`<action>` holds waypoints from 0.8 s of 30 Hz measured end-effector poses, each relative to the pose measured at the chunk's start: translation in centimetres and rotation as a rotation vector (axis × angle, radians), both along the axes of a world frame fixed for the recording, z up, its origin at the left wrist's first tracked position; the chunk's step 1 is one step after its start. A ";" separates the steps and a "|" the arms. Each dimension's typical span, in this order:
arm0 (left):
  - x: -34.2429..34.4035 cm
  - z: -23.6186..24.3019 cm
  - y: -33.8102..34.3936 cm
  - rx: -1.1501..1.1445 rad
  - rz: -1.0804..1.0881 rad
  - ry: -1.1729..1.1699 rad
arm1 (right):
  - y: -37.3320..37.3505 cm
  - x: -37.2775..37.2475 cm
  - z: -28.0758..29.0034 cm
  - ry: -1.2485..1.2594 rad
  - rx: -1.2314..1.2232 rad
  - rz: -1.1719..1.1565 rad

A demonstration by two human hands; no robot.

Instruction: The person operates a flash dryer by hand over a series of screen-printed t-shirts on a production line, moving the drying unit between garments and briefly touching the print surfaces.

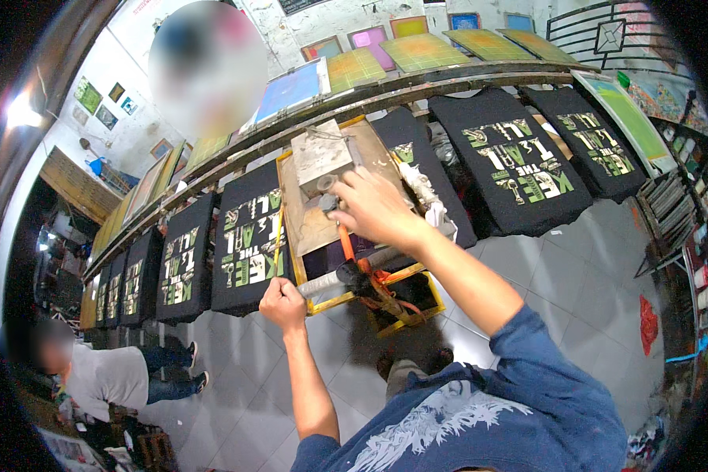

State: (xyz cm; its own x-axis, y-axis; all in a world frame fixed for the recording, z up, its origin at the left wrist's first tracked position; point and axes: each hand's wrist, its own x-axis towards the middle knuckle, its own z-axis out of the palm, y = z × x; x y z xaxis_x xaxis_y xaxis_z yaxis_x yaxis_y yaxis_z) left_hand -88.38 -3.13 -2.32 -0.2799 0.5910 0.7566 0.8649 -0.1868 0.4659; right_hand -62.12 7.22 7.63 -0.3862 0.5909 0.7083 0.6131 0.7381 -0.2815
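In front of me stands a yellow-framed device (282, 216) with a flat, stained brown top, set over the row of black T-shirts. My left hand (283, 303) is closed in a fist around the left end of a grey-wrapped bar (322, 283) along its near side. My right hand (376, 206) reaches over the top, thumb and fingers bent around a grey knob (328, 203). Below the knob is an orange handle (346, 242). A pale block (320, 149) rests on the top's far part. Orange cables (381, 287) hang at the near edge.
Printed black T-shirts (519, 165) lie on boards along a long rack to both sides. Behind it, framed screens (425, 51) lean in a row. A person in a grey top (106, 377) is at lower left. Red cloth (648, 324) lies on the tiled floor at right.
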 end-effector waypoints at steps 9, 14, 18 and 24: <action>-0.7 -0.4 -0.1 -0.045 -0.028 0.028 | -7.2 7.9 -6.4 0.056 -0.059 -0.267; 0.1 0.8 -0.4 -0.089 -0.004 0.024 | -6.3 7.1 -7.8 0.110 0.084 -0.350; 0.1 0.7 -0.4 -0.075 -0.032 -0.020 | -6.1 7.0 -7.8 0.097 0.157 -0.379; -0.4 0.7 -0.5 -0.053 -0.124 -0.006 | -6.3 6.6 -8.1 0.072 0.157 -0.425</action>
